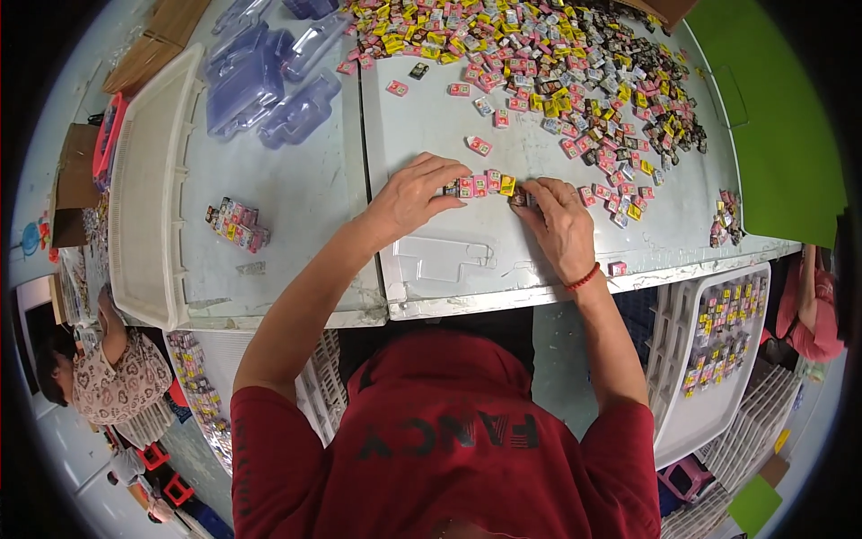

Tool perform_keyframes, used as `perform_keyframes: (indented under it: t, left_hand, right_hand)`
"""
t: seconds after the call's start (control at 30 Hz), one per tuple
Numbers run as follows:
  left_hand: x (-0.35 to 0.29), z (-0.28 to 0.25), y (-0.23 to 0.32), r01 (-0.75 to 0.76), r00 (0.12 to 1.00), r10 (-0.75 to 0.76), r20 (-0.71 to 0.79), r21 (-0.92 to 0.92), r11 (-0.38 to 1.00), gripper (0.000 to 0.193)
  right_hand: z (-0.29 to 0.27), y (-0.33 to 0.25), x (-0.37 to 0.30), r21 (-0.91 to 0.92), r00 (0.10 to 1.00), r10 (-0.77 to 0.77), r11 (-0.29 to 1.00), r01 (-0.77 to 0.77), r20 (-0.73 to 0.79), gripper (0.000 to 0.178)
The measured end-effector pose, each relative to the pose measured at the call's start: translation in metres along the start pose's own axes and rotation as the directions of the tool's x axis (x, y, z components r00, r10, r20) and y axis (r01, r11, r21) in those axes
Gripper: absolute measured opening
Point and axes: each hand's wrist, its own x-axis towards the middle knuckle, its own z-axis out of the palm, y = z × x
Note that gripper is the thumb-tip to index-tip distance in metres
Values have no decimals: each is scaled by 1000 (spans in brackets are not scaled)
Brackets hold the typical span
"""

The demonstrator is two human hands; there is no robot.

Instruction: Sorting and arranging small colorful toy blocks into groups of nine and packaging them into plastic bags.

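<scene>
Between my two hands, a short row of small boxes, pink, yellow and dark, stands on the pale table. My left hand has its fingers and thumb closed on the row's left end. At the other end, my right hand, with a red bead bracelet at the wrist, pinches a dark small box. Just in front of my body lies a clear plastic blister tray, touched by neither hand. One loose pink box rests beyond the row.
A large heap of small boxes covers the far table. Clear plastic trays are piled at the far left, above a cluster of boxes. A white crate borders the left side; a filled white tray stands lower right. Other people work nearby.
</scene>
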Motion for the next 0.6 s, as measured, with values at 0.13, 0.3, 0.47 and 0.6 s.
perform_keyframes:
  t: [0.13,0.3,0.47,0.6]
  left_hand:
    - [2,2,-1,-60,998,62,-33,54,997,41]
    - [1,3,-1,-3,1000,3,-5,22,1000,42]
    - [16,13,2,-64,997,66,-36,72,995,48]
    - [33,31,-3,-147,989,146,23,26,989,51]
  right_hand:
    - [-3,-3,3,-17,1000,10,1000,-10,-6,43]
    - [-3,-16,-2,-104,996,54,993,-61,-68,40]
    - [-3,-13,-3,-78,996,83,993,-86,-42,40]
    - [-7,-6,-5,-35,997,75,997,-74,16,37]
